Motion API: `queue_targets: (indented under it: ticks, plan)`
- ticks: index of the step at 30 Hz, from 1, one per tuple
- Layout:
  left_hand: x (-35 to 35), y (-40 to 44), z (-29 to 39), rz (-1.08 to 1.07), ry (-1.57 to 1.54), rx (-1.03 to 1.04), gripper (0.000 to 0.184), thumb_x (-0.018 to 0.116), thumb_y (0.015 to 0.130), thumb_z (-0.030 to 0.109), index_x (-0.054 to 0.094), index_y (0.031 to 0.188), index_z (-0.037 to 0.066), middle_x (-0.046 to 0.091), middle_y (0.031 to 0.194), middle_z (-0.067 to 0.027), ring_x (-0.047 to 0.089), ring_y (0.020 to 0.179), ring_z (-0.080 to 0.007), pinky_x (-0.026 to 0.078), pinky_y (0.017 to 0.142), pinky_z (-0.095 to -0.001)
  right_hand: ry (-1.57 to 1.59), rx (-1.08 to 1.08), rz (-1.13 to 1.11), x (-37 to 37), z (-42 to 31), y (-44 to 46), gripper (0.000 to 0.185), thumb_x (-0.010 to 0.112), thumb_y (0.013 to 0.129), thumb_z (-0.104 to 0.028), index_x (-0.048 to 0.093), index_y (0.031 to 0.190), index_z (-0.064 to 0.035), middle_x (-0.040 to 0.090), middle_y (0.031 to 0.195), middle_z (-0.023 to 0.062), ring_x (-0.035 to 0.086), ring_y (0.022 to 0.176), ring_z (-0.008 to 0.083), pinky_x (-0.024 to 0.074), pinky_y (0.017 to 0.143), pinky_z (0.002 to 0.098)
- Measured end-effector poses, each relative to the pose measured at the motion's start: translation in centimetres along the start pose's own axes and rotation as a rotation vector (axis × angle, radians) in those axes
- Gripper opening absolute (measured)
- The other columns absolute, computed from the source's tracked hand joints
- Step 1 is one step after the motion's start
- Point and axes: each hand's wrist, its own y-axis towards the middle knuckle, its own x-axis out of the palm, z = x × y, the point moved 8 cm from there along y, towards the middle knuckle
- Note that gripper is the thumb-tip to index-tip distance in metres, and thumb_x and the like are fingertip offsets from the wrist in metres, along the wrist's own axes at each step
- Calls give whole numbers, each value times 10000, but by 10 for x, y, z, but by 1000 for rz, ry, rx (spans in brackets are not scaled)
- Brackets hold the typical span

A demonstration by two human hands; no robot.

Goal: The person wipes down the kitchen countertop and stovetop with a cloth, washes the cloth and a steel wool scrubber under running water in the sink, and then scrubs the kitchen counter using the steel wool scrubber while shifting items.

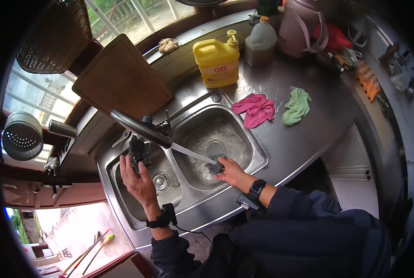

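Note:
Water runs from the curved faucet (142, 129) into the right sink basin (234, 139). In that stream my right hand (230, 172) holds a grey scouring pad (215, 167), its fingers around the pad's right side. My left hand (138, 185) is over the left basin (170, 192), fingers apart and nothing in it. Just beyond its fingertips a dark, mesh-like scrubber (138, 149) sits behind the left basin, near the faucet. Whether the fingertips touch it I cannot tell.
Behind the sink stand a yellow detergent jug (217, 62), a whitish jug (260, 42) and a pink kettle (302, 30). A pink cloth (254, 110) and a green cloth (296, 106) lie on the right counter. A cutting board (121, 76) leans at the back left.

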Motion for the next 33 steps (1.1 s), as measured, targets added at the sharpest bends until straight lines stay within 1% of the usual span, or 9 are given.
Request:
queue_targets:
  ticks: [2, 4, 6, 8, 13, 16, 20, 22, 33]
  plan:
    - [-4, -35, 10, 67, -450, -185, 284, 546, 948, 74, 594, 1213, -18, 631, 1161, -132, 601, 1026, -213, 468, 907, -323, -38, -14, -15, 1, -6, 2, 253, 579, 961, -267, 494, 1169, -150, 582, 1093, 58, 587, 1005, 227, 550, 773, 452]
    - [44, -90, 14, -130, -870, -519, 203, 549, 979, 114, 628, 1124, -5, 630, 958, -53, 576, 887, -115, 470, 832, -261, -70, -20, -26, 5, -16, -4, 261, 608, 940, -306, 515, 1136, -161, 604, 1021, 11, 602, 912, 175, 551, 715, 398]
    - [101, -143, 14, -467, -724, -538, 353, 601, 967, 197, 583, 1239, -28, 646, 1094, -97, 594, 1012, -161, 468, 905, -282, -100, -29, -42, 7, -22, -8, 270, 615, 934, -312, 517, 1134, -159, 605, 1019, 6, 602, 908, 164, 551, 716, 397]
    - [118, -159, 17, -459, -846, -754, 415, 612, 964, 213, 543, 1288, -36, 617, 1196, -118, 591, 1061, -173, 457, 939, -285, -136, -26, -45, 10, -34, -18, 304, 629, 923, -312, 517, 1159, -156, 611, 1023, 3, 604, 927, 156, 543, 723, 383]
    - [71, -64, -3, -133, -821, -606, 286, 533, 1003, 191, 629, 1175, -16, 676, 1042, -81, 647, 920, -144, 521, 807, -267, -187, 15, -113, 5, -33, -16, 311, 599, 944, -313, 512, 1194, -151, 616, 1068, 29, 604, 977, 180, 536, 759, 385]
    - [99, -27, -18, -388, -652, -471, 263, 559, 950, 116, 629, 1183, 15, 693, 1022, -94, 664, 934, -204, 517, 818, -322, -180, 62, -110, 5, -23, -13, 311, 586, 952, -302, 504, 1210, -149, 616, 1083, 34, 605, 990, 181, 539, 756, 390]
    - [115, 25, 40, -412, -341, 188, 393, 574, 867, 47, 563, 1260, 39, 642, 1163, -186, 619, 1044, -390, 495, 896, -413, -166, 54, -116, -1, -21, -6, 309, 575, 959, -300, 499, 1215, -143, 619, 1094, 43, 610, 993, 193, 545, 759, 402]
    - [133, 38, 55, -371, -202, 470, 427, 562, 857, 36, 536, 1282, 63, 610, 1242, -171, 615, 1074, -367, 505, 909, -403, -164, 51, -98, -2, -22, -3, 302, 563, 970, -296, 504, 1224, -142, 623, 1122, 53, 620, 990, 212, 548, 765, 414]
    - [220, 54, 46, -756, 443, 558, 341, 531, 842, 169, 614, 1137, 19, 581, 1321, -120, 698, 827, -314, 557, 678, -422, -94, 44, -18, 10, -6, -3, 434, 616, 925, -384, 453, 1250, -147, 606, 1090, 8, 600, 957, 148, 526, 714, 363]
